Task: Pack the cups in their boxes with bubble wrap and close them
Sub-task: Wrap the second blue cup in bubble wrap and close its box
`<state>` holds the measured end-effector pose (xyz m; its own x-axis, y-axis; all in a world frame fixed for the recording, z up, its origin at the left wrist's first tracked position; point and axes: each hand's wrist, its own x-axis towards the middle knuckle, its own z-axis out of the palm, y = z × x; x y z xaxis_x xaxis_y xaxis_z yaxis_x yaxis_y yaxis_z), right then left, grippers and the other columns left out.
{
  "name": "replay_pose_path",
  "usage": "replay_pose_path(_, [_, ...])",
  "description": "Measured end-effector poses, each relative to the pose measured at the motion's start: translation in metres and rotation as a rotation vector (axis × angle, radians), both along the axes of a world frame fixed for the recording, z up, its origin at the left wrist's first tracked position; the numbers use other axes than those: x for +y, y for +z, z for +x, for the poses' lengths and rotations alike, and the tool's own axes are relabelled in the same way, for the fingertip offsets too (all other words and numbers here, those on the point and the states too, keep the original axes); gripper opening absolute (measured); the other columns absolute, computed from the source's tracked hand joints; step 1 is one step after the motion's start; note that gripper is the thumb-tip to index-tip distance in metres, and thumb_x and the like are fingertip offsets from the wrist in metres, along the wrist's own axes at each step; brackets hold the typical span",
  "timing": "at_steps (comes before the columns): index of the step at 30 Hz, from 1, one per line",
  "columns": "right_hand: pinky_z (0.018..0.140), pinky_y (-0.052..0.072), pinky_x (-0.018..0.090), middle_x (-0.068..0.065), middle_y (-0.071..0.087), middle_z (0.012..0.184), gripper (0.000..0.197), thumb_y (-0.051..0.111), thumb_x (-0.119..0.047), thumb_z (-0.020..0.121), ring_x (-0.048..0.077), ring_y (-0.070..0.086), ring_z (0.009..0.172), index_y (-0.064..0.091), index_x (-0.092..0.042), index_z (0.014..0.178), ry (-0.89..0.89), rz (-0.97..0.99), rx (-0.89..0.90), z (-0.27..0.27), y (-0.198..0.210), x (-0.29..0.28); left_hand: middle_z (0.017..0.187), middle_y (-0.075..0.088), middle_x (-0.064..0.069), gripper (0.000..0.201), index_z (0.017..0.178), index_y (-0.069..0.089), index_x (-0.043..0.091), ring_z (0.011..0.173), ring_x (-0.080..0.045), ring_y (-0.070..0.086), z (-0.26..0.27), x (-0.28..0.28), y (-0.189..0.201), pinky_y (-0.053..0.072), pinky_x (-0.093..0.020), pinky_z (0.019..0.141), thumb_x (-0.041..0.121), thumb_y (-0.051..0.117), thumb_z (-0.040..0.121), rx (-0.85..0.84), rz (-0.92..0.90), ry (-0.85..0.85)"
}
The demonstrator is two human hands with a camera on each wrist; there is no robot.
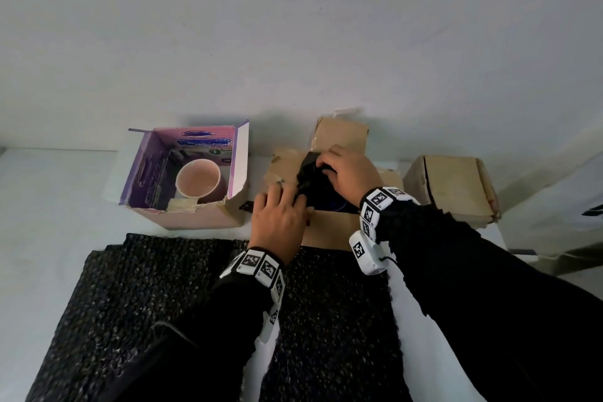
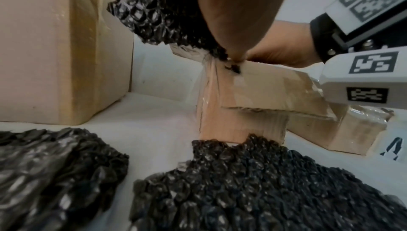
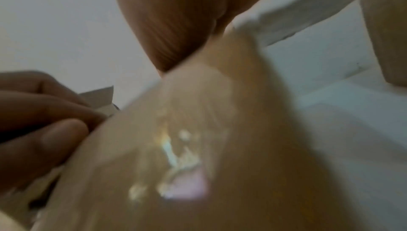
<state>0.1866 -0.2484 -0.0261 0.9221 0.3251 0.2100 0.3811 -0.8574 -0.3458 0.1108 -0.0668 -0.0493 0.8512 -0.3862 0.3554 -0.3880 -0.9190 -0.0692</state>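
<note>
An open brown cardboard box stands mid-table with a bundle wrapped in black bubble wrap in its mouth. My left hand grips the bundle's left side, fingers curled over it. At the bundle's far top, my right hand curls its fingers round it. The left wrist view shows the wrap under my palm and the box below. What is inside the wrap is hidden. A pink cup sits unwrapped in an open purple box to the left. The right wrist view is blurred cardboard.
A closed brown box stands at the right, near the table's edge. Two black bubble wrap sheets lie flat on the white table in front of the boxes. A pale wall rises directly behind them.
</note>
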Motion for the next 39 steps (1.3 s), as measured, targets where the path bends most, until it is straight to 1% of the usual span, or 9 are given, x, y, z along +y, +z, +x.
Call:
replay_pose_path(5, [0.099,0.04,0.041,-0.001,0.058,0.131,0.042,0.05,-0.014,0.089,0.024,0.042,0.126,0.056,-0.023,0.13,0.089,-0.281,0.142,0.0,-0.013,0.004,0.108,0.058,-0.003,0.014,0.094,0.065,0.017,0.103,-0.031,0.05,0.006,0.001,-0.002,0.038,-0.041,0.078,0.022,0.058,0.083,-0.013,0.044,-0.071])
replay_pose_path(8, [0.099,0.035,0.04,-0.003,0.059,0.128,0.037,0.048,-0.025,0.091,0.025,0.039,0.124,0.052,-0.026,0.128,0.077,-0.49,0.189,-0.002,-0.018,0.002,0.105,0.062,0.0,0.028,0.108,0.063,0.019,0.102,-0.03,0.052,0.01,0.002,0.002,0.039,-0.041,0.08,0.018,0.052,0.082,-0.011,0.02,-0.11])
replay_pose_path(13, [0.09,0.04,0.038,0.005,0.06,0.121,0.036,0.047,-0.031,0.091,0.026,0.051,0.114,0.057,-0.019,0.123,0.031,-0.533,0.199,0.0,-0.019,0.009,0.113,0.057,-0.005,0.025,0.096,0.068,0.02,0.109,-0.031,0.046,0.01,0.0,0.01,0.033,-0.046,0.089,0.036,0.051,0.085,0.043,0.035,-0.073])
replay_pose_path(17, [0.082,0.047,0.041,0.01,0.055,0.126,0.033,0.053,-0.025,0.089,0.031,0.052,0.11,0.058,-0.013,0.119,-0.028,-0.346,0.065,-0.007,-0.02,0.005,0.108,0.056,-0.004,0.021,0.094,0.069,0.024,0.102,-0.03,0.046,0.016,0.001,0.012,0.031,-0.044,0.084,0.033,0.056,0.079,0.085,0.077,-0.055])
replay_pose_path(20, [0.078,0.047,0.041,0.005,0.066,0.109,0.031,0.046,-0.023,0.083,0.028,0.055,0.101,0.066,-0.015,0.106,0.172,-0.148,-0.063,-0.011,-0.017,0.003,0.101,0.06,-0.005,0.027,0.103,0.064,0.02,0.093,-0.031,0.052,0.023,0.002,0.012,0.04,-0.041,0.076,0.015,0.061,0.077,0.118,-0.018,-0.094])
replay_pose_path(23, [0.093,0.038,0.041,-0.001,0.062,0.124,0.041,0.04,-0.031,0.086,0.021,0.047,0.119,0.063,-0.024,0.12,0.221,-0.199,0.099,-0.012,-0.012,0.002,0.101,0.054,-0.008,0.023,0.095,0.059,0.013,0.08,-0.029,0.054,0.025,0.003,0.016,0.048,-0.038,0.062,0.003,0.066,0.075,0.151,-0.26,-0.113])
replay_pose_path(28, [0.1,0.029,0.041,-0.004,0.048,0.136,0.044,0.054,-0.034,0.09,0.024,0.032,0.125,0.05,-0.037,0.134,0.172,-0.417,0.156,-0.009,-0.019,0.006,0.1,0.051,-0.004,0.022,0.092,0.062,0.021,0.085,-0.025,0.049,0.023,0.012,0.019,0.047,-0.034,0.06,0.038,0.063,0.078,0.12,-0.293,0.021])
replay_pose_path(35, [0.09,0.037,0.041,0.0,0.049,0.125,0.043,0.057,-0.028,0.083,0.026,0.042,0.114,0.054,-0.028,0.126,0.102,-0.287,0.196,-0.009,-0.018,0.008,0.097,0.059,-0.003,0.018,0.095,0.061,0.013,0.063,-0.028,0.058,0.026,0.014,0.022,0.05,-0.038,0.047,0.007,0.066,0.08,0.244,-0.432,-0.19])
replay_pose_path(39, [0.082,0.044,0.04,0.0,0.059,0.108,0.039,0.058,-0.015,0.071,0.023,0.048,0.099,0.063,-0.021,0.109,0.131,0.08,0.124,-0.014,-0.018,0.0,0.084,0.066,0.01,0.004,0.079,0.072,0.025,0.085,-0.025,0.056,0.029,0.014,0.02,0.043,-0.035,0.068,0.022,0.072,0.076,0.11,-0.181,-0.173])
